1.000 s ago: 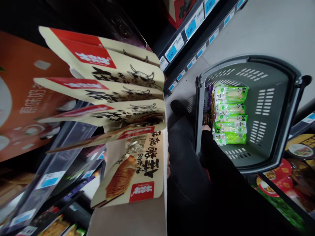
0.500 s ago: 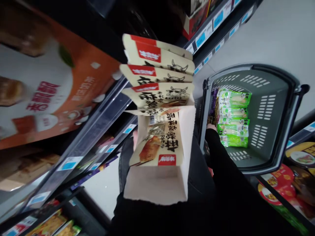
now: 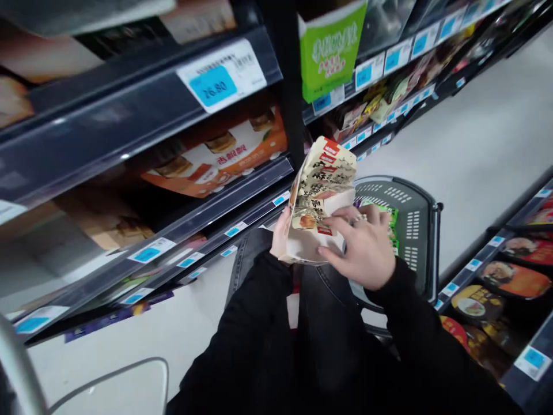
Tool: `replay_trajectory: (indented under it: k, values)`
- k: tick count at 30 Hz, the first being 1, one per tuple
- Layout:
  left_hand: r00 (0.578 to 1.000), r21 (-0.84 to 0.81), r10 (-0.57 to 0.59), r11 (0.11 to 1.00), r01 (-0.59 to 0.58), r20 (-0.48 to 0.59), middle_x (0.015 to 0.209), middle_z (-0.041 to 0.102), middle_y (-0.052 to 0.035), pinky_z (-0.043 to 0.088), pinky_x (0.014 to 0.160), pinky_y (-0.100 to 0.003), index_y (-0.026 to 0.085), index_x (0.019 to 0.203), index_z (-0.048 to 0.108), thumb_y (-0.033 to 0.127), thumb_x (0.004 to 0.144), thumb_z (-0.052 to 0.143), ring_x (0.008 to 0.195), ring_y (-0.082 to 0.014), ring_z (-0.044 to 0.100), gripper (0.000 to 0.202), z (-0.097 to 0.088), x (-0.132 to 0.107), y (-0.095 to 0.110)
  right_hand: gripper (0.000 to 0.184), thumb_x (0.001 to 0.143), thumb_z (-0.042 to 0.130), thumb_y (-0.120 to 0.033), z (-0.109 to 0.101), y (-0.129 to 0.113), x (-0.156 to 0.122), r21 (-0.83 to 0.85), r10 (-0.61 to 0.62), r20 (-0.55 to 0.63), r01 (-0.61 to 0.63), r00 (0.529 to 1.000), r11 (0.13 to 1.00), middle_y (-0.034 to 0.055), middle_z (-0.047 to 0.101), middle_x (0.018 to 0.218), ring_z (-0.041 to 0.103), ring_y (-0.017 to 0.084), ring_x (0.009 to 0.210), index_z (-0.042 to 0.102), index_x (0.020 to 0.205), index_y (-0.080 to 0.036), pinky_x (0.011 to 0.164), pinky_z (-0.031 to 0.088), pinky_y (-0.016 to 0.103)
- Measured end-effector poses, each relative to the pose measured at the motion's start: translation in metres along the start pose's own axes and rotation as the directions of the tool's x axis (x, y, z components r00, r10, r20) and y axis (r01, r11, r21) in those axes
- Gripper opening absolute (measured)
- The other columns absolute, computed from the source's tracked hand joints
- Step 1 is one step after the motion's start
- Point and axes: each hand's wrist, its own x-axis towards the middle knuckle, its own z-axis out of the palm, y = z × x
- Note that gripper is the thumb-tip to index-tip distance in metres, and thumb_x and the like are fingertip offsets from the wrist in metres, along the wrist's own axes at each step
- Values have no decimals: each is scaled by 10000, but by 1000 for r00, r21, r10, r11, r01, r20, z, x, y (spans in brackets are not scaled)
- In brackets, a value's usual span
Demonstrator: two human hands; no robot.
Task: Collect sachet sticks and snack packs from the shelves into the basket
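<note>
A cream cardboard display box (image 3: pixel 302 245) filled with several cream-and-red snack packets (image 3: pixel 325 176) is held in front of me over my lap. My left hand (image 3: pixel 281 233) grips its left side from behind, fingers mostly hidden. My right hand (image 3: pixel 362 245) lies across the box's right front, fingers curved against it. Behind the box stands a grey shopping basket (image 3: pixel 412 222) on the floor, with green packets (image 3: pixel 391 222) partly showing inside.
Dark store shelves (image 3: pixel 142 115) with blue price tags run along the left and top, holding orange boxes (image 3: pixel 224 153) and a green box (image 3: pixel 330 49). Another shelf with round red and orange packs (image 3: pixel 505 276) is at the right. Pale floor (image 3: pixel 470 155) lies between.
The view swung up and back, so the box looks smaller and farther. My right hand came out of the basket and now rests on the box.
</note>
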Motion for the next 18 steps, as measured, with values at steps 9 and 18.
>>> replay_trajectory:
  k: [9,18]
  values:
    - [997,-92,56,995,-51,58,1216,615,-95,344,1090,-401,111,1265,521,500,866,435,1262,-269,462,564,-16,-7,0,194,862,514,-300,20,16,48,100,163,-181,-147,970,984,14,524,605,477,182,721,598,732,-183,691,374,338]
    - [987,-10,108,994,-110,-116,1141,652,-59,376,1054,-379,110,1219,555,508,890,385,1227,-258,488,544,-8,-8,11,205,861,519,-391,-36,90,9,724,530,-494,-11,690,690,-20,528,668,435,57,360,426,862,-209,340,251,179]
